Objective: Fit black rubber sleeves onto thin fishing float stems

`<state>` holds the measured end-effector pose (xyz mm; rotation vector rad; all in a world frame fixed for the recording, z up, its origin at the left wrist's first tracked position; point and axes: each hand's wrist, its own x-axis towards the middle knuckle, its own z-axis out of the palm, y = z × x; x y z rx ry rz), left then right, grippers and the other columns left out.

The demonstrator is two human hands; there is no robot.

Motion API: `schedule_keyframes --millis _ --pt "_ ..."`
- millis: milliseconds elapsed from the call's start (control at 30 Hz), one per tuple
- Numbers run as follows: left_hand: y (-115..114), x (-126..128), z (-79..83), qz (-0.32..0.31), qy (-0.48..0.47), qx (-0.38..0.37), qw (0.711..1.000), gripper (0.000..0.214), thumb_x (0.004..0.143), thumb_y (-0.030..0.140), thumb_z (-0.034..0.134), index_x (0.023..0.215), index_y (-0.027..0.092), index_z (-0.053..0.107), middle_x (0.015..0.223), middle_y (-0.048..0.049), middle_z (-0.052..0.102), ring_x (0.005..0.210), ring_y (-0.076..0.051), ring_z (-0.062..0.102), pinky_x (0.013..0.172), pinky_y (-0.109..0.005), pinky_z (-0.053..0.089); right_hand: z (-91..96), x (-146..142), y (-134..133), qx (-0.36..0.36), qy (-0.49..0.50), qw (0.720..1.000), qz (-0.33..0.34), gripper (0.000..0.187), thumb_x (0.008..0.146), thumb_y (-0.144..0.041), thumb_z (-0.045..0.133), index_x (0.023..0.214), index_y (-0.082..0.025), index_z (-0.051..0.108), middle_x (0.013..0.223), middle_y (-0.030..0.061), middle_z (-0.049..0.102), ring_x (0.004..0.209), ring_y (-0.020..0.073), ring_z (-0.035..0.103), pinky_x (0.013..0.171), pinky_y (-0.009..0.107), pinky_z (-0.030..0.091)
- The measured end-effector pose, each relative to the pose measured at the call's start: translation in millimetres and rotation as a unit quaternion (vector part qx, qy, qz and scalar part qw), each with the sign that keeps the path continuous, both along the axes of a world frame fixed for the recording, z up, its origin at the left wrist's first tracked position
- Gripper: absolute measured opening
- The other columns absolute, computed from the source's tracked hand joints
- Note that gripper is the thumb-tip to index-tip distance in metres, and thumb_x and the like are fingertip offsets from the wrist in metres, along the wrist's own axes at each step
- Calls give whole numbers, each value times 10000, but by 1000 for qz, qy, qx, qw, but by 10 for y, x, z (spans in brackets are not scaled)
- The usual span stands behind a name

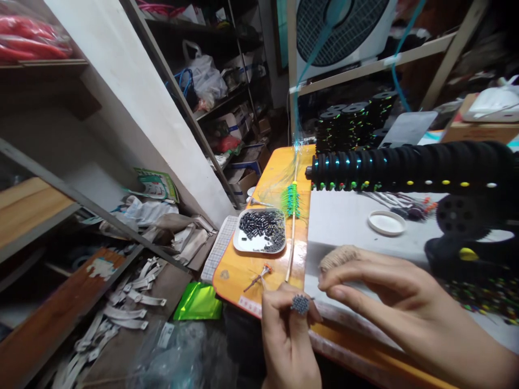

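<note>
My left hand (288,337) is closed around a tight bundle of thin dark grey pieces (300,304), whose round ends face up. Close by on the right, my right hand (389,300) has its thumb and fingers drawn together; whatever they may hold is too small to make out. A beige ribbed cover (339,257) wraps one of its fingertips. Beyond the left hand, a white square tray (238,246) contains many small black cylinders (259,224). A pale rod (290,251) bearing green strands (292,200) runs up the orange table (233,275).
A long black ridged roll (389,165) with coloured beads spans the right side above the table. Under it lies a white round lid (386,222). A small orange-tipped bunch (265,269) lies near the tray. Shelving (178,75) and a white pillar (133,108) stand left.
</note>
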<state>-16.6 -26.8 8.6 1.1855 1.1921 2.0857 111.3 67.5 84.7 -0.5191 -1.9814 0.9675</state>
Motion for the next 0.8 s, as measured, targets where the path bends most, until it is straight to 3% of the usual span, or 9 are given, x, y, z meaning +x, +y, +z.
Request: schedule_keyframes --millis 200,533,667,800 --pt "-7 44 -36 4 -25 -2 1000 165 1085 257 508 948 257 599 765 33 590 709 -122 554 691 -227 452 14 2 0 2 3 1000 19 145 946 -272 719 834 -245 807 791 15 802 698 129 761 641 159 595" --pt "-22 182 43 0 -120 -76 990 232 1013 379 651 840 224 638 733 25 604 669 -113 558 638 -193 466 -42 58 8 82 25 995 51 152 930 -155 736 1032 -224 826 765 32 737 624 130 702 532 177 557" --pt "3 212 113 -29 -216 -101 971 215 968 392 717 849 220 667 723 39 600 641 -80 556 613 -151 471 -14 44 -18 131 17 990 40 102 962 -136 670 1001 -187 749 789 41 737 654 130 691 569 190 554" --pt "107 155 239 -72 -347 -58 933 123 911 379 797 948 268 761 908 22 704 733 -72 647 699 -153 556 -84 3 -58 186 0 983 3 115 971 -83 596 993 -181 652 830 41 711 705 120 681 622 186 550"
